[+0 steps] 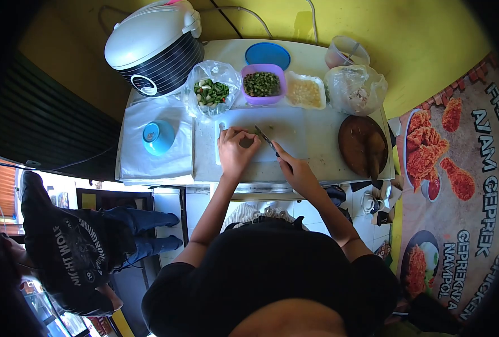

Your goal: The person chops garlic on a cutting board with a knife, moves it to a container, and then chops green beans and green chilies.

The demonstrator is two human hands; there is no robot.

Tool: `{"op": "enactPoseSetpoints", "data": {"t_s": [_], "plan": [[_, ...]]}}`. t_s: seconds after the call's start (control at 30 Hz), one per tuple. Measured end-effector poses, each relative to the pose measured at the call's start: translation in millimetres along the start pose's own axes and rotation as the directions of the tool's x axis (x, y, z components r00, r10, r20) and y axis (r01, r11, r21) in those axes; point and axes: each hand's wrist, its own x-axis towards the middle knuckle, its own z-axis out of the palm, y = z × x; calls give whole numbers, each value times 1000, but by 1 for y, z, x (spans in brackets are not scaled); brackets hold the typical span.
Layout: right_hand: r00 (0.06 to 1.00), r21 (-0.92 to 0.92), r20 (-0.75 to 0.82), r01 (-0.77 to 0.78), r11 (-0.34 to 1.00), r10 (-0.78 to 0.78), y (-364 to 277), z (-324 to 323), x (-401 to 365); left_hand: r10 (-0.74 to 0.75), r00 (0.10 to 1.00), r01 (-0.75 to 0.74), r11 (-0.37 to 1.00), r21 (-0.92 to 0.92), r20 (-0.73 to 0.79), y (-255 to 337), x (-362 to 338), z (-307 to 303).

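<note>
My right hand [294, 168] is closed round the dark handle of a knife [267, 140], whose blade points up and left over a white cutting board [291, 126]. My left hand [238, 150] rests on the board to the left of the blade, fingers curled and thumb bent towards them. Whatever its fingertips press on is too small to make out; a bit of green shows beside them. A few small green pieces lie near the knife tip. Behind the board stands a purple container [284, 90] of chopped green vegetable.
A plastic bag [228, 73] of chillies and a rice cooker [157, 45] stand left, near an upturned blue bowl [158, 136]. Right are a tray [321, 101] of pale pieces, another bag [367, 84] and a mortar [350, 143] with pestle [376, 149]. A person [75, 247] stands behind, left.
</note>
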Motion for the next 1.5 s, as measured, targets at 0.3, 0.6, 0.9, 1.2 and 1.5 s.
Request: {"op": "enactPoseSetpoints", "data": {"t_s": [0.3,0.6,0.9,1.2,1.5], "plan": [[1000,-36,22,5,999,-4,0,-1,-2,-2,1000,2,1000,-22,1,-1,-1,0],[998,-178,54,-8,984,18,-2,6,-4,-14,1000,14,1000,-24,8,-1,0,0],[998,-200,56,19,980,-7,-3,4,-1,-9,1000,9,1000,-19,4,-3,-1,1],[999,-416,32,8,909,6,3,21,-1,-24,998,26,999,-29,53,-4,0,-1],[1000,-360,13,18,933,-14,5,25,17,-27,995,30,999,-25,92,-4,2,-2]]}}
